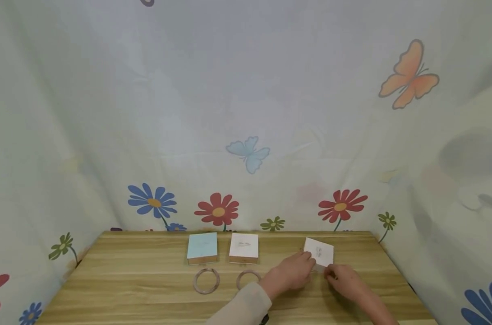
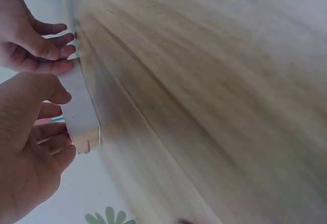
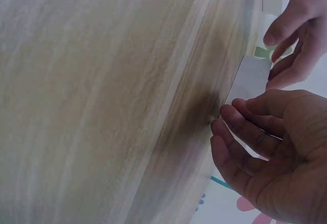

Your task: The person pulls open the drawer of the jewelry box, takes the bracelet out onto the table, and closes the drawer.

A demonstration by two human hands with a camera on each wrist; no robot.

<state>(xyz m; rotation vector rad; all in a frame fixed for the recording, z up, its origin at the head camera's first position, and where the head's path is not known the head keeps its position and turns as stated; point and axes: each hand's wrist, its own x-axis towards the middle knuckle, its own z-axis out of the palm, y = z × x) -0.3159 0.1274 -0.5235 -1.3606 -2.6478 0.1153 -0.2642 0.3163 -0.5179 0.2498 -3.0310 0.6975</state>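
Observation:
A small white box (image 1: pixel 322 251), turned at a slant, lies on the right part of the wooden table between both hands. My left hand (image 1: pixel 295 270) holds its left end; in the left wrist view the thumb lies over the white side (image 2: pixel 80 104) and the fingers bend around by the tan end (image 2: pixel 88 141). At the near right corner my right hand (image 1: pixel 346 279) grips the box with thumb and curled fingers. The right wrist view shows these fingertips (image 3: pixel 225 114) low at the box's edge, close to the tabletop.
A light blue box (image 1: pixel 202 246) and another white box (image 1: pixel 244 246) stand side by side at the back. In front of them lie two bangles, one (image 1: pixel 206 281) whole in view, the other (image 1: pixel 246 273) partly behind the left sleeve (image 1: pixel 246 307). A flowered curtain (image 1: pixel 270 90) hangs behind.

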